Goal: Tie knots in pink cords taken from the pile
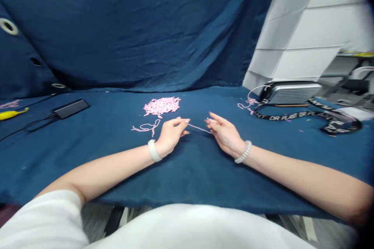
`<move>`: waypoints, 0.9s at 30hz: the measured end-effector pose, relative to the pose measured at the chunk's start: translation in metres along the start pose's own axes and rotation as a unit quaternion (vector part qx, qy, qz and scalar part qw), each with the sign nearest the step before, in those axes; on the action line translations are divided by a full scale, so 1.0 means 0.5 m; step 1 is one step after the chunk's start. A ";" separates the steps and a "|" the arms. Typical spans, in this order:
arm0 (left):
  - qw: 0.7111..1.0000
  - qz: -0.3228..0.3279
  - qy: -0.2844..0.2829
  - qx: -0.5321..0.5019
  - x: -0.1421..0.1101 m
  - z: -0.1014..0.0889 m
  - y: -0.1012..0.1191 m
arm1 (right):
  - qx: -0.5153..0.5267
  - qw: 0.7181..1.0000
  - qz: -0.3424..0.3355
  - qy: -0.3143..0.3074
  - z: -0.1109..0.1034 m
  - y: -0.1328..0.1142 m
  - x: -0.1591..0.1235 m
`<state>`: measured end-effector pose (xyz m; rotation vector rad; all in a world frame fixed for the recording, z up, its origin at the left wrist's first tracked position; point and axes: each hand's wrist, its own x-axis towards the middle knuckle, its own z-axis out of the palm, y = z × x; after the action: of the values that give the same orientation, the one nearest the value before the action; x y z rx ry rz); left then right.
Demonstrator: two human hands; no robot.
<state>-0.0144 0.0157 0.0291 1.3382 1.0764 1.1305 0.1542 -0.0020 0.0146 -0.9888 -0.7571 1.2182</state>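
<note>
A thin pink strand of yarn (199,128) stretches between my two hands, just above the blue cloth. One end is pinched between the thumb and forefinger of my left hand (173,134). My right hand (226,135) has its fingers curled round the other end, with the forefinger raised apart. Beyond my left hand lies a heap of short pink and white yarn pieces (161,106). Some longer loose pink strands (147,126) lie between that heap and my left wrist.
A black power adapter (71,109) with cables and a yellow tool (13,113) lie at left. On the right are a ribbed silver device (293,93), a black lettered lanyard (292,116) and more pink yarn (247,104). A blue curtain (152,30) hangs behind the table.
</note>
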 end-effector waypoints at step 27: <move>0.966 -0.110 -0.135 -0.189 -0.047 0.024 -0.027 | 0.067 0.985 0.101 -0.121 0.038 0.039 -0.040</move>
<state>-0.0065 -0.0086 0.0139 1.0077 0.7431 0.9012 0.1251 -0.0166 0.0051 -0.8304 -0.7656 1.5659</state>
